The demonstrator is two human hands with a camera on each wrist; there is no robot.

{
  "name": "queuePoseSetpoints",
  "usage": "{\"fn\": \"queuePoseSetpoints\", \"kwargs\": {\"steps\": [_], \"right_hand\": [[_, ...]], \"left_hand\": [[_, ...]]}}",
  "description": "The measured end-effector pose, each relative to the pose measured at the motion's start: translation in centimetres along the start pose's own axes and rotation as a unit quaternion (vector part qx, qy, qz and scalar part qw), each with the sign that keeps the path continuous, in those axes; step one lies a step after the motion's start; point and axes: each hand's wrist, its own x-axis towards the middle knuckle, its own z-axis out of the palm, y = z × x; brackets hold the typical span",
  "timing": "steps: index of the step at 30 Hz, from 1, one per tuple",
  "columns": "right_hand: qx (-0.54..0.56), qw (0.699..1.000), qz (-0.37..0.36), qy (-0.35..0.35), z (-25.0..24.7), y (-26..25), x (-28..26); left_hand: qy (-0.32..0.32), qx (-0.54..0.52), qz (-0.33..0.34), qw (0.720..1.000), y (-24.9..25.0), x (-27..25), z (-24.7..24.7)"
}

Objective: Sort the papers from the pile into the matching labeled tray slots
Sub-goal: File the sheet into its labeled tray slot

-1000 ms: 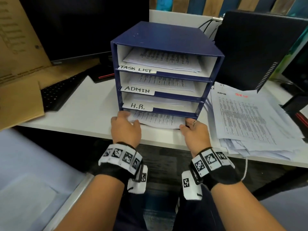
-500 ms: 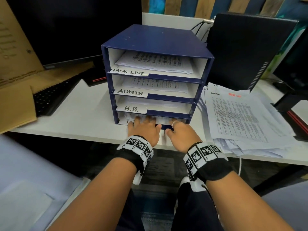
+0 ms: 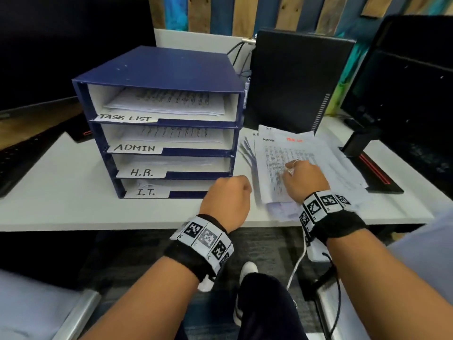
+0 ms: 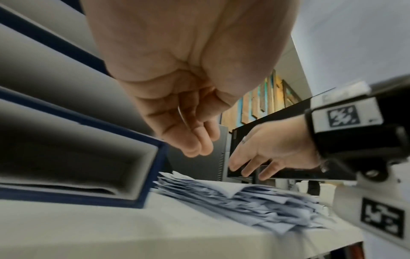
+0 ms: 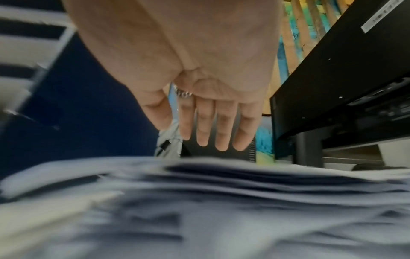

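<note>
A blue tray rack [image 3: 159, 69] stands on the white desk, its slots labelled TASK LIST, ADMIN, H.R. and I.T. [image 3: 146, 192], each with sheets inside. The loose paper pile [image 3: 274, 153] lies right of it; its top sheet is headed ADMIN. My left hand [image 3: 230, 190] hovers at the rack's lower right corner, fingers loosely curled and holding nothing, as the left wrist view shows [image 4: 195, 145]. My right hand [image 3: 301, 175] is over the pile with straight fingers [image 5: 217, 140], just above the sheets [image 5: 221, 192]. Whether it touches them I cannot tell.
A black computer case [image 3: 294, 82] stands behind the pile. A dark monitor [image 3: 404, 94] with its stand base [image 3: 377, 177] sits at the right. A keyboard [image 3: 14, 163] lies at the far left. The desk's front edge [image 3: 122, 222] runs below the rack.
Both hands have left the I.T. slot, with the sheet now inside it. My right hand moved right over the pile; my left drew back to the rack's right corner.
</note>
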Motion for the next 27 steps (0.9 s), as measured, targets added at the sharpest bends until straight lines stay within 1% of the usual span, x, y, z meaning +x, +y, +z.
{"fn": "queuePoseSetpoints", "kwargs": {"steps": [2, 3, 4, 5, 7, 8, 9, 11, 12, 16, 18, 20, 23, 25, 27], "right_hand": [[-0.055, 0.997, 0.017, -0.060, 0.0, 1.7, 0.6], [-0.073, 0.995, 0.020, -0.070, -0.1, 2.4, 0.8], [-0.090, 0.994, 0.019, -0.060, -0.1, 3.0, 0.8], [-0.106, 0.994, 0.017, -0.036, -0.3, 3.5, 0.9], [-0.121, 0.993, -0.009, 0.004, -0.5, 4.2, 1.1], [-0.124, 0.992, -0.024, -0.006, -0.6, 4.6, 1.2], [-0.124, 0.991, -0.034, -0.032, -0.5, 5.0, 1.4], [-0.126, 0.988, -0.033, -0.088, -0.2, 5.4, 1.6], [-0.130, 0.986, -0.033, -0.095, -0.2, 5.5, 1.6], [-0.162, 0.982, -0.055, -0.082, 0.0, 5.9, 2.0], [-0.173, 0.980, -0.056, -0.083, 0.0, 6.0, 2.1], [-0.169, 0.980, -0.055, -0.085, 0.0, 6.0, 2.1], [-0.156, 0.983, -0.051, -0.086, 0.0, 6.1, 2.2], [-0.119, 0.988, -0.034, -0.090, -0.1, 6.3, 2.3], [-0.051, 0.994, -0.007, -0.093, -0.5, 6.8, 2.5]], "left_hand": [[-0.015, -0.031, 0.003, 0.999, 1.5, 1.2, 1.4], [-0.023, -0.045, -0.003, 0.999, 2.1, 1.9, 2.2], [-0.031, -0.053, -0.014, 0.998, 2.4, 2.7, 2.9], [-0.043, -0.051, -0.030, 0.997, 2.7, 3.5, 3.7], [-0.065, -0.043, -0.075, 0.994, 2.7, 5.0, 5.1], [-0.071, -0.045, -0.098, 0.992, 2.7, 5.7, 5.8], [-0.074, -0.052, -0.118, 0.989, 2.8, 6.1, 6.3], [-0.070, -0.073, -0.138, 0.985, 2.7, 6.8, 7.1], [-0.063, -0.085, -0.143, 0.984, 2.7, 7.2, 7.4], [-0.039, -0.132, -0.179, 0.974, 2.6, 8.5, 8.0], [-0.025, -0.125, -0.181, 0.975, 2.8, 8.9, 8.4], [0.006, -0.106, -0.177, 0.978, 3.2, 9.0, 8.6], [0.032, -0.095, -0.183, 0.978, 4.8, 8.6, 8.1], [0.034, -0.079, -0.155, 0.984, 6.3, 7.9, 7.7], [0.048, -0.054, -0.106, 0.992, 7.9, 7.0, 7.5]]}}
